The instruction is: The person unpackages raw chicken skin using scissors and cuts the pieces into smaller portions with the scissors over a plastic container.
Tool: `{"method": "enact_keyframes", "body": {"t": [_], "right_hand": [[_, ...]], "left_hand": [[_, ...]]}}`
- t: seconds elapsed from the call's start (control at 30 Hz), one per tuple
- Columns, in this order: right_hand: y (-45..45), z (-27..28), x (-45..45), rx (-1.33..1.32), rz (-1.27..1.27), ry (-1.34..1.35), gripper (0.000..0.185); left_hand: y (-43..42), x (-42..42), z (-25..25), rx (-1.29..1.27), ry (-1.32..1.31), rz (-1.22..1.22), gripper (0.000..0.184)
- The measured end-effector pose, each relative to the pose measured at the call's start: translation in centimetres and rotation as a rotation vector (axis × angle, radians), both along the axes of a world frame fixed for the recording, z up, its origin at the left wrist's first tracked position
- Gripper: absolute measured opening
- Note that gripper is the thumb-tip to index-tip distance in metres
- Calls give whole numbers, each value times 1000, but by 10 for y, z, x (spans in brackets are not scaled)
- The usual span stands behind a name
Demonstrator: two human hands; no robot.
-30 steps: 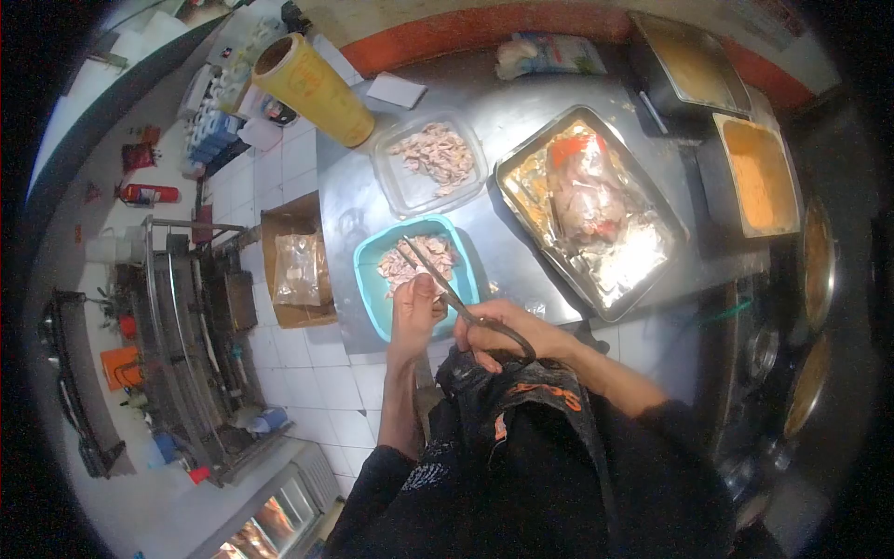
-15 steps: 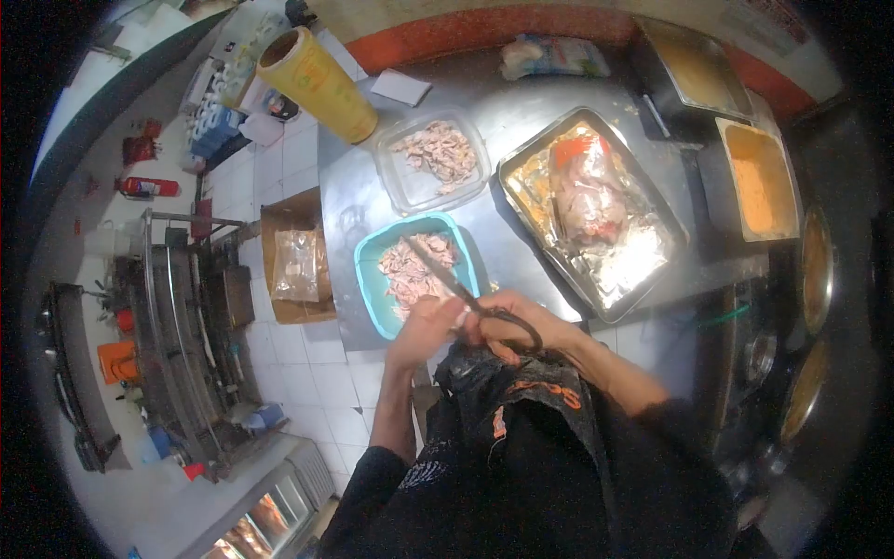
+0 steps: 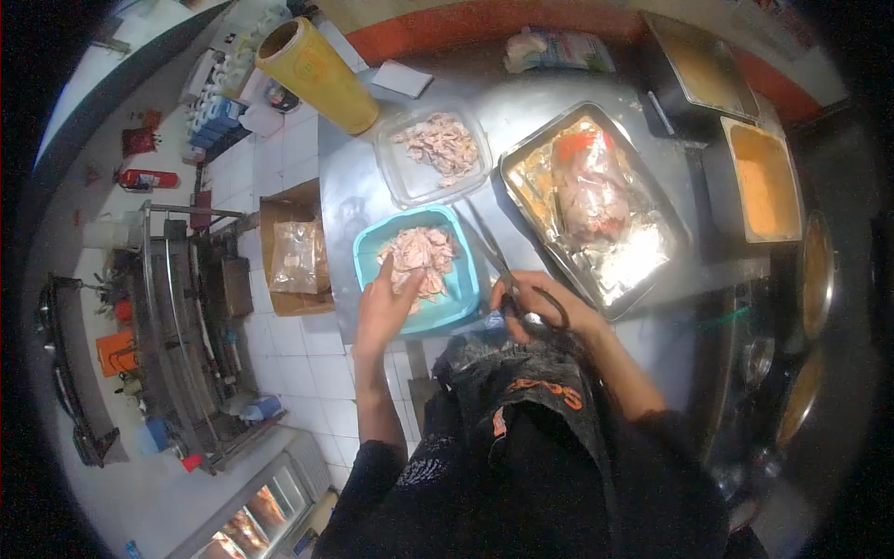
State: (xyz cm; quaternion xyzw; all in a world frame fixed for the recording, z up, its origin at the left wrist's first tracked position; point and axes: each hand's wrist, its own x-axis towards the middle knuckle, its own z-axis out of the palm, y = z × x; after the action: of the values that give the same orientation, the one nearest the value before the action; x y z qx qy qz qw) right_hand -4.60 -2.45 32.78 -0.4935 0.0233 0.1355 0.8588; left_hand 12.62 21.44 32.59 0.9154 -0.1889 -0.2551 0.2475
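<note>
In the head view, my left hand reaches over the near rim of a turquoise tub. Its fingers are apart and touch the pale pink meat pieces heaped inside; whether a piece is between the fingertips is hard to see. My right hand is closed around the handles of a pair of dark scissors, just right of the tub. The scissor blades point away from me, over the metal table between the tub and the tray.
Behind the tub stands a clear plastic container of shredded meat. A foil-lined tray with a wrapped piece of meat lies to the right. A yellow film roll, an open cardboard box and a deep metal pan surround the metal table.
My hands have moved apart. The left went from beside the scissors onto the meat, its fingers spreading. The right swung the scissors from above the tub to its right side.
</note>
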Motion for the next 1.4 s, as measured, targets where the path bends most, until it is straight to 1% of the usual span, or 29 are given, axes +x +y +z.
{"method": "enact_keyframes", "body": {"t": [0.03, 0.07, 0.13, 0.17, 0.2, 0.23, 0.3, 0.33, 0.43, 0.53, 0.63, 0.73, 0.83, 0.93, 1.03, 1.13, 1.23, 1.33, 1.4], "right_hand": [[7, -11, -3, 72, 7, -6, 60], [10, -20, -5, 144, 15, -13, 60], [10, -12, -2, -30, 150, 21, 58], [11, -9, 0, -116, 216, 37, 57], [12, -11, 4, -186, 316, 41, 53], [17, -11, 6, -195, 344, 39, 52], [28, -9, 8, -219, 397, 38, 50], [30, 0, 9, -229, 385, 36, 49], [33, 6, 14, -202, 320, 37, 50], [34, -2, 15, -124, 311, 27, 51], [31, -2, 16, -133, 392, 66, 55], [23, -5, 12, -25, 393, -72, 53], [23, -6, 6, 114, 398, -44, 54], [26, 0, 9, 90, 370, 0, 53], [27, -1, 19, 45, 349, -38, 57], [31, 10, 22, -20, 292, -45, 54], [34, 11, 23, -75, 273, -60, 51], [32, 11, 25, -35, 283, -60, 48], [32, 12, 24, -7, 268, -20, 39]], "left_hand": [[-3, 2, 9, -1, 31, 60, 65], [-1, 4, 7, -138, 72, 95, 61], [2, 7, 4, -413, 154, 161, 56], [3, 7, 6, -457, 237, 185, 54], [-2, 5, 20, -500, 321, 207, 52], [-8, 4, 33, -543, 403, 227, 50], [-18, 2, 52, -507, 435, 157, 49], [-23, 1, 58, -489, 451, 123, 49], [-26, -2, 65, -431, 345, -31, 49], [-28, -6, 72, -450, 350, -24, 50], [-28, -4, 64, -732, 511, 176, 46], [-32, 0, 67, -843, 511, 269, 44], [-32, 3, 70, -809, 538, 271, 42], [-38, -1, 81, -705, 527, 214, 43], [-37, -8, 78, -628, 512, 177, 53], [-37, -15, 80, -596, 426, 159, 62], [-33, -17, 84, -638, 480, 182, 68], [-28, -17, 83, -671, 498, 178, 68], [-22, -17, 75, -696, 578, 176, 62]]}}
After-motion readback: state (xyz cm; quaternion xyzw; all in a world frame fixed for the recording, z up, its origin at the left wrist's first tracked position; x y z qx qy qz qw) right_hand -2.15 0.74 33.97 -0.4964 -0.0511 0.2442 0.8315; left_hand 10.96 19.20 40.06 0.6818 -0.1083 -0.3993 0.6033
